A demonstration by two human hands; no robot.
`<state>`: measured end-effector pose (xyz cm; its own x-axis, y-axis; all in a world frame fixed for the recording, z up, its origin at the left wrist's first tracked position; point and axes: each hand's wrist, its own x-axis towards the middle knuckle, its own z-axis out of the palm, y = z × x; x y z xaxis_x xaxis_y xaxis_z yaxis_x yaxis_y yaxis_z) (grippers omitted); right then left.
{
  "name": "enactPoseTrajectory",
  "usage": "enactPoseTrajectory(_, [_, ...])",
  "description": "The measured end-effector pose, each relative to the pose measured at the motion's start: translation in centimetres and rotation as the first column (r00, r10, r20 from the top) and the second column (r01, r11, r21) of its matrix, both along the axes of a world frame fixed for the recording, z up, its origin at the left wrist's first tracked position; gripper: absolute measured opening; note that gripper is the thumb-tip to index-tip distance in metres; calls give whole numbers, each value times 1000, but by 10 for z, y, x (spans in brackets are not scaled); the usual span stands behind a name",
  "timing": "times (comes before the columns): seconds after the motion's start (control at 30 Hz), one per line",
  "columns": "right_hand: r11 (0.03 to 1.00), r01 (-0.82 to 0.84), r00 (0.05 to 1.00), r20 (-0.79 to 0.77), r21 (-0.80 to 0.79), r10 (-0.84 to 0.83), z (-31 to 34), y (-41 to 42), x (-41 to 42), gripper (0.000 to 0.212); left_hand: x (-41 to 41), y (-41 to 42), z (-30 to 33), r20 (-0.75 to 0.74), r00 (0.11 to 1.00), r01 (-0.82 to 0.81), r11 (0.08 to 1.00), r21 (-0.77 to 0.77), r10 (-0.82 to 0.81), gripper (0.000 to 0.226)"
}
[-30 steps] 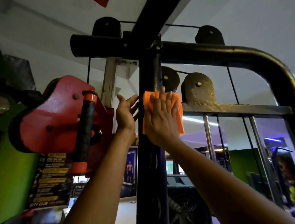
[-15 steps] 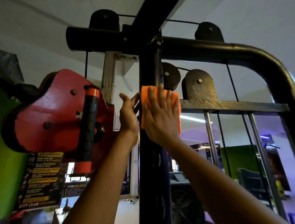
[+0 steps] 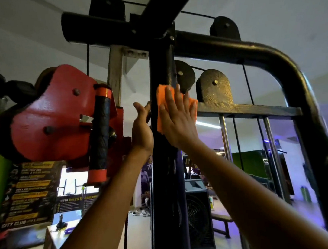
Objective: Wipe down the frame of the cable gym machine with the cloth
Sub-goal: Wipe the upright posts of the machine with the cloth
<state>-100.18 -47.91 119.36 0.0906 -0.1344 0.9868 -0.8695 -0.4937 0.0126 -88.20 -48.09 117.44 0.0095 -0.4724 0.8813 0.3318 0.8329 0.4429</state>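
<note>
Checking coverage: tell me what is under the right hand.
The right hand presses a flat orange cloth against the black upright steel post. The cloth's middle and the post surface beneath are covered.

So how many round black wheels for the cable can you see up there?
4: one on top at the left, one on top at the right, and two lower ones beside the orange cloth. More may be hidden.

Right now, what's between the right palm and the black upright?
Head view: the orange cloth lies between them. The right hand presses it flat, fingers straight, against the black upright post. The left hand rests on the post's other side.
</note>
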Motion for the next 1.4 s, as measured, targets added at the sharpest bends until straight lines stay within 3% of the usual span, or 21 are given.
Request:
enactPoseTrajectory(0.13, [999,23,999,27,-25,-22,16,-2,5,70,0,2,-1,4,1000,21,1000,0,-21,72])
enactPoseTrajectory(0.27, [991,-130,992,2,-16,130,-73,1,4,66,5,-1,-7,21,999,-27,1000,-3,27,74])
enactPoseTrajectory(0.33, [992,-123,992,8,7,123,-102,1,1,67,5,-2,-11,55,998,-42,999,-11,43,75])
enactPoseTrajectory(0.57, [994,-104,993,54,20,103,-24,-4,4,69,7,4,-21,98,992,-84,996,-7,84,78])
enactPoseTrajectory(0.83, [965,-246,968,71,87,241,-138,5,0,67,14,14,-34,133,987,-93,996,8,91,74])
enactPoseTrajectory(1.07, [980,-194,976,107,37,189,-58,-4,6,67,17,21,-43,150,982,-117,993,14,114,72])
enactPoseTrajectory(1.3, [981,-188,978,105,48,182,-163,4,10,67,24,24,-54,204,970,-138,990,2,134,83])
enactPoseTrajectory(1.4, [979,-187,975,137,85,174,-141,4,10,67,28,24,-55,206,970,-132,991,6,127,77])
